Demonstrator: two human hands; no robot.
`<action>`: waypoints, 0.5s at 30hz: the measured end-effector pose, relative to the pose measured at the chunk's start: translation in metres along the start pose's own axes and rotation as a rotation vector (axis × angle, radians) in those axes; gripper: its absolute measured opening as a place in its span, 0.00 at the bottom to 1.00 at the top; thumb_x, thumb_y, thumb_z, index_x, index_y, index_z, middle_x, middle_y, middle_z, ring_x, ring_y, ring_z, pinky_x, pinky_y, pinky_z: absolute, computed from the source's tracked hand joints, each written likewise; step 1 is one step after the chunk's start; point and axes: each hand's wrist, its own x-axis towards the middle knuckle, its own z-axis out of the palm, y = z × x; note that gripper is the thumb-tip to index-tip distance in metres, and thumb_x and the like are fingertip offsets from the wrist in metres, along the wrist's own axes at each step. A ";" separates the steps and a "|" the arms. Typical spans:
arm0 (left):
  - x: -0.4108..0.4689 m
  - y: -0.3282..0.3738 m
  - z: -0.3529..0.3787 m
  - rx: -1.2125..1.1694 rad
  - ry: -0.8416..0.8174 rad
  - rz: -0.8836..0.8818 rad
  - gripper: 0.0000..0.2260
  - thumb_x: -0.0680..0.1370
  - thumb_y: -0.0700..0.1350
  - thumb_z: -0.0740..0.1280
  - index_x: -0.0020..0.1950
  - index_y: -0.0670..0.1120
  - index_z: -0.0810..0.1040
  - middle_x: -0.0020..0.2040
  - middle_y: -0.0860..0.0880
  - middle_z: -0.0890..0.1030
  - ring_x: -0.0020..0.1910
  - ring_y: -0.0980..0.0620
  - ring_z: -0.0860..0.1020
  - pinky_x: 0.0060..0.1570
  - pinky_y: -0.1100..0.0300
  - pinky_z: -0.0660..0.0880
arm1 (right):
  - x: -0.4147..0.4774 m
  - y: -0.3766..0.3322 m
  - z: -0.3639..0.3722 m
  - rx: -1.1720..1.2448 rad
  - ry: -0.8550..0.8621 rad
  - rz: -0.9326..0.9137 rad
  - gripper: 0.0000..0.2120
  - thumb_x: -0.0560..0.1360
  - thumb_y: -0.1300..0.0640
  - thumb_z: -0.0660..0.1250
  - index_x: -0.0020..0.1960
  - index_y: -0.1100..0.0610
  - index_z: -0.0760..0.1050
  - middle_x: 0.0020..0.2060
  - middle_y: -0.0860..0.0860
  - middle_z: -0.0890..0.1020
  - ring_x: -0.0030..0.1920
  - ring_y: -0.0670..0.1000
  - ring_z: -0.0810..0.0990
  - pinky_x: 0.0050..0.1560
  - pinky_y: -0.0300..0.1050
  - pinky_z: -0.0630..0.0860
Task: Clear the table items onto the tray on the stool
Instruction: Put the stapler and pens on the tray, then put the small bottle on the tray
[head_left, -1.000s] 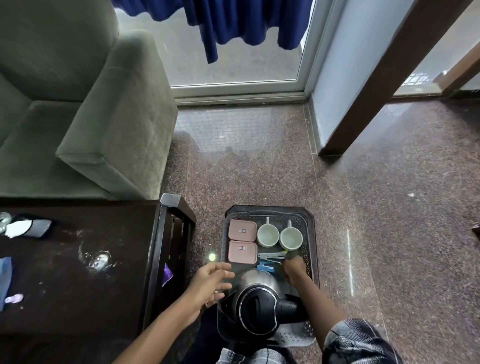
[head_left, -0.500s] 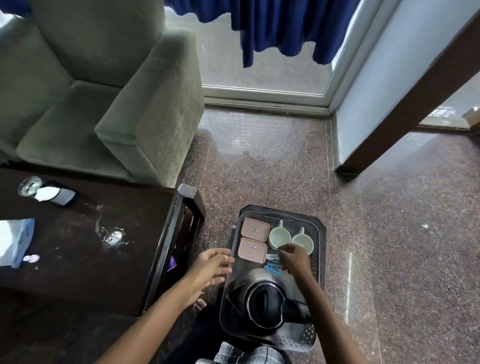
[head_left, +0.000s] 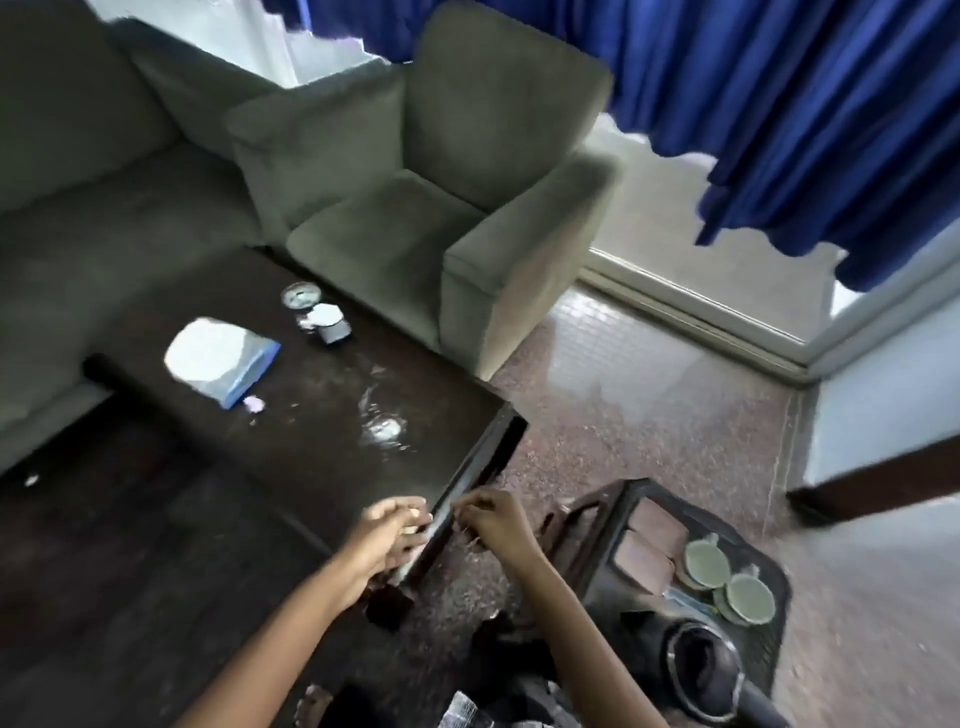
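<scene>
Looking down: we see a dark table (head_left: 260, 493) that fills the picture from 7 to 10 o'clock; motion blurs the whole view.
Left hand: the left hand (head_left: 387, 535) is over the table's near edge, at about 6 o'clock; its fingers are loosely bent and we see nothing in them.
Right hand: the right hand (head_left: 493, 522) is just beside the left one, at its 3 o'clock and off the table's edge; its fingers curl inward, and we cannot tell whether they pinch something.
Tray: the tray (head_left: 774, 582) lies at 4 o'clock on the stool (head_left: 587, 519), well apart from the things on the table.
On the tray: a black kettle (head_left: 701, 670) is at the near end, two pale green cups (head_left: 706, 561) are side by side on the 3 o'clock side, and two pink boxes (head_left: 657, 522) are at the far end.
On the table: a tissue pack (head_left: 218, 358) is at 9 o'clock with a small purple thing (head_left: 253, 402) just beside it; a covered glass (head_left: 324, 317) is at 11 o'clock; a crumpled plastic wrap (head_left: 384, 423) is near the middle.
Behind the table: a green armchair (head_left: 441, 208) is at 12 o'clock, a sofa (head_left: 78, 156) at 10 o'clock and a blue curtain (head_left: 779, 104) at 1 o'clock.
</scene>
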 end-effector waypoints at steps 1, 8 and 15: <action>-0.002 -0.006 -0.026 0.012 0.021 -0.001 0.08 0.80 0.40 0.58 0.49 0.49 0.76 0.46 0.50 0.81 0.41 0.53 0.78 0.41 0.62 0.71 | 0.001 -0.007 0.025 -0.009 -0.021 0.002 0.11 0.72 0.72 0.59 0.40 0.63 0.79 0.16 0.44 0.74 0.17 0.39 0.71 0.19 0.30 0.64; -0.018 -0.038 -0.187 -0.050 0.177 -0.003 0.07 0.79 0.41 0.60 0.54 0.48 0.75 0.46 0.51 0.80 0.40 0.55 0.77 0.38 0.62 0.69 | 0.004 -0.039 0.177 -0.107 -0.179 0.078 0.14 0.71 0.71 0.59 0.33 0.56 0.75 0.28 0.52 0.76 0.18 0.41 0.73 0.21 0.32 0.64; -0.021 -0.025 -0.281 -0.145 0.226 0.040 0.09 0.80 0.43 0.59 0.56 0.48 0.76 0.51 0.50 0.81 0.46 0.53 0.78 0.43 0.62 0.72 | 0.023 -0.079 0.259 -0.192 -0.285 0.080 0.11 0.70 0.70 0.61 0.36 0.56 0.74 0.29 0.52 0.78 0.22 0.43 0.74 0.25 0.35 0.67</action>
